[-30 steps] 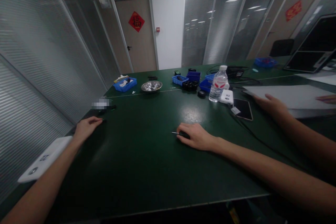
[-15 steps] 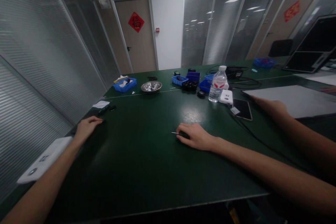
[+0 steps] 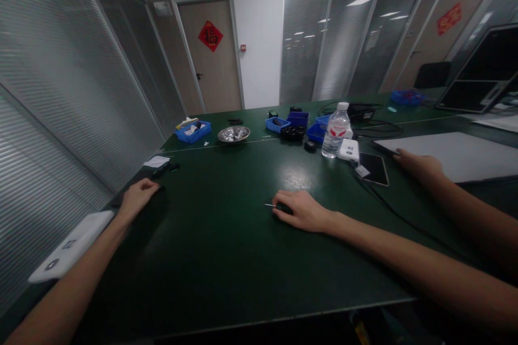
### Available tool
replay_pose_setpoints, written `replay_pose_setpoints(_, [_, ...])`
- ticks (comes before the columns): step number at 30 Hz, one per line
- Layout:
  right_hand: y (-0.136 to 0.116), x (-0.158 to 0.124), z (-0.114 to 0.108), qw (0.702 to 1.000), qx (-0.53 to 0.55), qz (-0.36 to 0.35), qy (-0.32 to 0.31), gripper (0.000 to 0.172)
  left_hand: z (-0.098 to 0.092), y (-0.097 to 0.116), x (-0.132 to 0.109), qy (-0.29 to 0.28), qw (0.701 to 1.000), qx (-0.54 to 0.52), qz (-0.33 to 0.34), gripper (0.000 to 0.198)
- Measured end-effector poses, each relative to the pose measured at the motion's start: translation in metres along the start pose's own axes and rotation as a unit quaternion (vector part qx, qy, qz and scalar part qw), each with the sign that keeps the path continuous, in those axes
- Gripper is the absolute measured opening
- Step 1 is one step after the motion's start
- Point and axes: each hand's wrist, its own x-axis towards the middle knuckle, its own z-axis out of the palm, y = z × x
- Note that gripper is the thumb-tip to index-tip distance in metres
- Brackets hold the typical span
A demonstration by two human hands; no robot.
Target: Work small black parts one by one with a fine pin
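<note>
Far left on the dark green counter (image 3: pixel 210 259): flat white rectangular case (image 3: pixel 67 256), just beside your left forearm. Your left hand (image 3: pixel 140 194) is low at the counter's left side, fingertips drawn together; can't tell if anything's pinched in them. Just beyond it, white paper slip (image 3: pixel 157 161) and small black parts (image 3: pixel 174 167). Farther back, blue plastic basket (image 3: pixel 194 132) with bits inside, then round shiny metal bowl (image 3: pixel 233 135), also with bits in it. Mid-counter, your right hand (image 3: pixel 301 211) is closed around a slim tool with a black handle (image 3: pixel 283 208), bright metal shaft pointing left, well apart from your left hand. Right of that: clear plastic bottle with red label (image 3: pixel 336 132), upright, near a dark-screened phone (image 3: pixel 374 168). Far right, a co-worker's hand (image 3: pixel 421 166) is at a pale flat sheet (image 3: pixel 465 151).
</note>
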Motion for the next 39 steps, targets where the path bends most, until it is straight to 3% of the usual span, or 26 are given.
replay_pose_setpoints(8, [-0.001, 0.000, -0.001, 1.000, -0.003, -0.001, -0.001, 0.018, 0.000, 0.001, -0.001, 0.013, 0.999, 0.034, 0.039, 0.030])
replay_pose_setpoints(14, [0.000, 0.000, -0.001, 1.000, -0.001, -0.002, -0.002, 0.018, 0.008, 0.000, 0.001, 0.009, 0.992, 0.065, 0.110, 0.037])
replay_pose_setpoints(22, [0.000, 0.000, 0.000, 1.000, 0.003, -0.001, -0.005, 0.018, 0.009, 0.002, -0.005, 0.077, 0.980, 0.070, 0.169, 0.052])
replay_pose_setpoints(33, [0.001, 0.001, 0.000, 1.000, -0.005, 0.002, -0.007, 0.018, 0.014, -0.009, 0.007, 0.069, 0.993, 0.008, 0.098, 0.040])
replay_pose_setpoints(39, [0.000, 0.001, 0.000, 1.000, 0.005, -0.001, -0.009, 0.019, 0.011, 0.000, -0.001, 0.038, 0.997, 0.007, 0.060, 0.043])
